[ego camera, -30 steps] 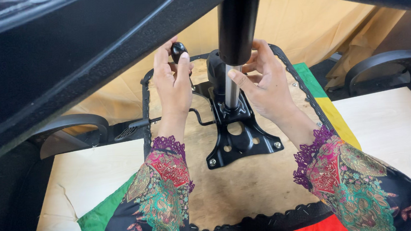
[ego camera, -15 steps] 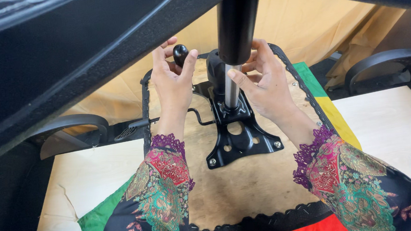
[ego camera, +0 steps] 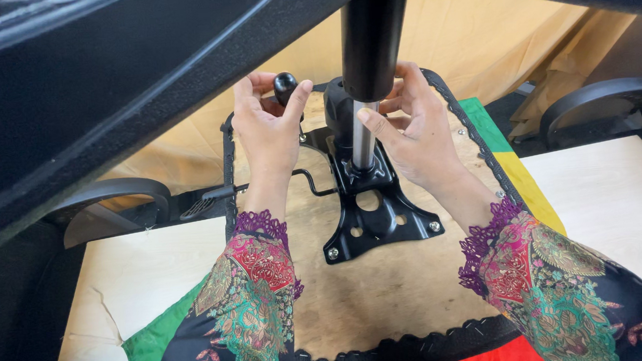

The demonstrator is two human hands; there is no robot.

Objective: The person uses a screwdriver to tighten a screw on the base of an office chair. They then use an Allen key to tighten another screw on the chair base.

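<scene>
Pale wooden tabletop (ego camera: 605,204) fills the head view, with tan sheeting (ego camera: 494,52) hanging behind it and a cloth (ego camera: 523,180) of green, yellow and red lying under the work. On the cloth rests an upturned chair seat (ego camera: 361,299), its bare plywood underside facing up inside a black stapled edge.

Both forearms reach forward from the bottom of the frame in dark sleeves with red and green patterns and purple lace cuffs. The left hand (ego camera: 267,131) is raised with the wrist nearly straight and the back of the hand towards the camera. Its thumb and fingers curl in around a small black knob (ego camera: 285,86), pinching it at the fingertips. The knob sits at the top of that hand, just left of the column.

The right hand (ego camera: 416,131) comes in at a slant from the right, wrist bent slightly inward. Its fingers are loosely curled and gathered about the black housing (ego camera: 337,114) at the foot of the gas column (ego camera: 364,143); whether they press on it I cannot tell.

Below both hands, the black bracket (ego camera: 377,218) is bolted to the plywood. A thin lever (ego camera: 219,196) runs out below the left wrist. Armrests (ego camera: 597,101) lie beyond the right hand and left of the left arm. A big black chair base (ego camera: 137,73) crosses above both hands.
</scene>
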